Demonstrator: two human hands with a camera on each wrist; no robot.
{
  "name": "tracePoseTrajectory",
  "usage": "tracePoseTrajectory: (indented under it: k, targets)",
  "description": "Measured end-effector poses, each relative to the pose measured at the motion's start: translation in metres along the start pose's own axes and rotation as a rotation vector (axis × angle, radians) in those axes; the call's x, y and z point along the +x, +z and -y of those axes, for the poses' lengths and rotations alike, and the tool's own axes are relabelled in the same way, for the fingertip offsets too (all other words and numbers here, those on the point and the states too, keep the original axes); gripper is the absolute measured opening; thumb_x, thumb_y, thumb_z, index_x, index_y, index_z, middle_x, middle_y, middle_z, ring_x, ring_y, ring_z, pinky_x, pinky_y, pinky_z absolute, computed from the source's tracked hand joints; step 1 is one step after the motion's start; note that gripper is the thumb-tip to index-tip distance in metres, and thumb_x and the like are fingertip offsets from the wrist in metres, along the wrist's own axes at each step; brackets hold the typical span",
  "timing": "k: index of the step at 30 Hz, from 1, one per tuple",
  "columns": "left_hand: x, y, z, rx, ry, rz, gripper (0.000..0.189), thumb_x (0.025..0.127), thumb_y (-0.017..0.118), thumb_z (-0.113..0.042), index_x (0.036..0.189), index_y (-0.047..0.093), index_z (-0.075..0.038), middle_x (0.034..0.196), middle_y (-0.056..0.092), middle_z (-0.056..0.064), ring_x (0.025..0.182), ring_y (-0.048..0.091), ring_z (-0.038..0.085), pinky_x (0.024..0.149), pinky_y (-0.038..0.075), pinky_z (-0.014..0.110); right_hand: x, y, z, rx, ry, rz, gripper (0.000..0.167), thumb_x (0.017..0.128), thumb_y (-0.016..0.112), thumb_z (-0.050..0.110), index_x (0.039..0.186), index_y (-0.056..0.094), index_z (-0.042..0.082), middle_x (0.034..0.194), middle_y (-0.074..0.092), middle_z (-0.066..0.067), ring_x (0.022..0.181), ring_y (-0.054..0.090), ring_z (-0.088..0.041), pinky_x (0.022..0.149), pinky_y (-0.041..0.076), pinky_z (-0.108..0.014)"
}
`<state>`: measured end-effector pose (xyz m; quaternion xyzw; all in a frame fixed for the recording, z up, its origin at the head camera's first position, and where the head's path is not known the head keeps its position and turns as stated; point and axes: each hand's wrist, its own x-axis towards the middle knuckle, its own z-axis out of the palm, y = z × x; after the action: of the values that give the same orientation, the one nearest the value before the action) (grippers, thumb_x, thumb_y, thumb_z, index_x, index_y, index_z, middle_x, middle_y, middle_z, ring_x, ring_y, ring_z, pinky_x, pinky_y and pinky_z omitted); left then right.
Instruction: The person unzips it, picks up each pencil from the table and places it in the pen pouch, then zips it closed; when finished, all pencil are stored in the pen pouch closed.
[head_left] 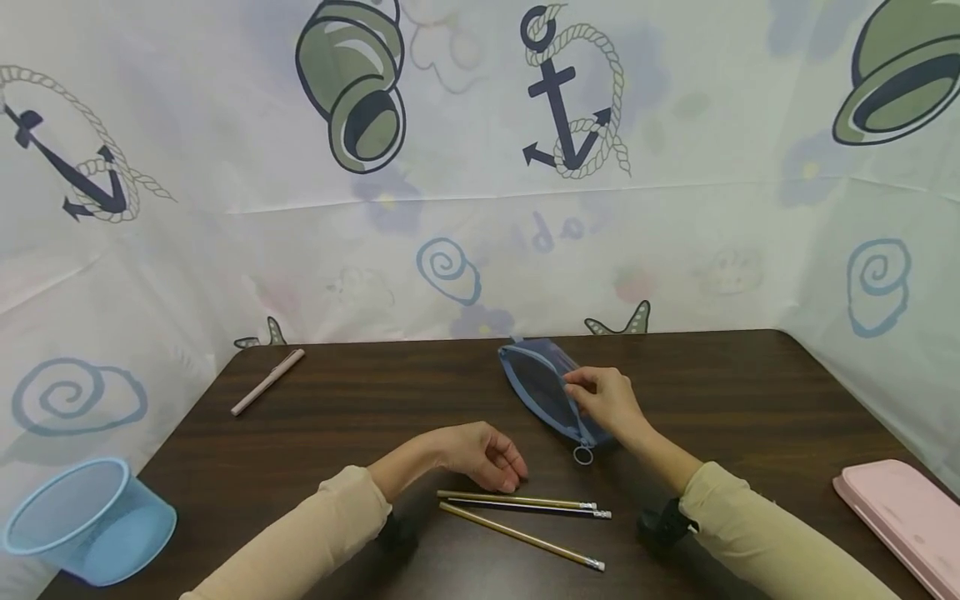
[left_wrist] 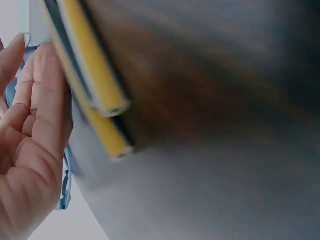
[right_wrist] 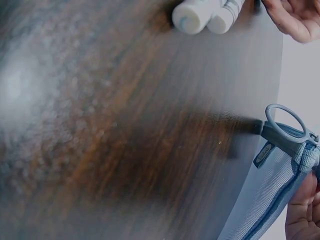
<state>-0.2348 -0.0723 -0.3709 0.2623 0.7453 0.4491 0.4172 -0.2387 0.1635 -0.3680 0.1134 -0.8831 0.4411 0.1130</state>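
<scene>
A blue zip pencil pouch [head_left: 531, 382] lies unzipped at the middle back of the table, its mouth gaping. My right hand [head_left: 603, 404] pinches the right edge of that mouth between thumb and fingers. The zip's ring pull [right_wrist: 270, 118] hangs at the near end. In front of the pouch are three pencils: a gold one [head_left: 517, 500] beside a dark one [head_left: 555, 508], and another gold one [head_left: 525, 537] slanting nearer. Their white eraser ends point right. My left hand [head_left: 480, 457] hovers just behind the pencils' left ends, fingers loosely bent, holding nothing.
A pale pink pen [head_left: 267, 382] lies at the back left. At the front left stands a light blue cup-shaped bin [head_left: 127, 533]. A pink case [head_left: 907, 521] sits along the right edge. Printed cloth [head_left: 480, 167] hangs behind the table.
</scene>
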Motion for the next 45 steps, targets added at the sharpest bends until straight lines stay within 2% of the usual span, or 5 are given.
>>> tracePoseTrajectory:
  k: [10, 24, 32, 37, 45]
  targets:
    - [-0.005, 0.002, 0.011, 0.149, 0.127, -0.017, 0.023, 0.078, 0.069, 0.011, 0.1, 0.067, 0.006, 0.085, 0.068, 0.009, 0.075, 0.062, 0.005, 0.068, 0.054, 0.019, 0.0, 0.0, 0.0, -0.008, 0.002, 0.0, 0.015, 0.087, 0.064, 0.0, 0.099, 0.069, -0.006, 0.085, 0.07, -0.018, 0.055, 0.063, -0.018, 0.051, 0.053, -0.021]
    - [-0.008, 0.002, 0.008, 0.464, 0.206, -0.107, 0.015, 0.076, 0.073, 0.004, 0.086, 0.072, -0.008, 0.076, 0.069, 0.0, 0.067, 0.06, -0.001, 0.063, 0.052, 0.015, -0.002, -0.002, 0.001, -0.023, -0.009, -0.007, 0.014, 0.087, 0.064, 0.001, 0.098, 0.069, -0.006, 0.083, 0.071, -0.018, 0.053, 0.062, -0.018, 0.049, 0.051, -0.02]
    - [-0.009, -0.006, 0.007, 0.52, 0.202, -0.111, 0.017, 0.075, 0.069, 0.006, 0.082, 0.071, -0.009, 0.074, 0.065, -0.004, 0.065, 0.056, -0.001, 0.06, 0.05, 0.014, 0.0, -0.001, 0.002, -0.013, -0.016, 0.001, 0.014, 0.087, 0.065, 0.001, 0.098, 0.069, -0.006, 0.082, 0.07, -0.018, 0.052, 0.062, -0.016, 0.049, 0.051, -0.021]
    - [-0.015, -0.027, -0.007, 0.453, 0.144, -0.126, 0.02, 0.077, 0.061, 0.007, 0.09, 0.07, -0.006, 0.075, 0.064, -0.005, 0.065, 0.054, 0.004, 0.057, 0.047, 0.018, 0.001, -0.001, 0.001, -0.012, -0.013, -0.006, 0.014, 0.086, 0.065, 0.001, 0.098, 0.069, -0.006, 0.081, 0.07, -0.017, 0.052, 0.062, -0.017, 0.05, 0.052, -0.021]
    - [-0.001, -0.041, -0.014, 0.076, -0.042, -0.232, 0.021, 0.088, 0.056, -0.002, 0.108, 0.062, 0.004, 0.092, 0.069, 0.01, 0.076, 0.064, 0.011, 0.067, 0.057, 0.025, 0.0, -0.001, 0.001, -0.011, -0.012, -0.001, 0.014, 0.087, 0.064, 0.002, 0.099, 0.069, -0.005, 0.083, 0.07, -0.017, 0.054, 0.062, -0.015, 0.051, 0.052, -0.021]
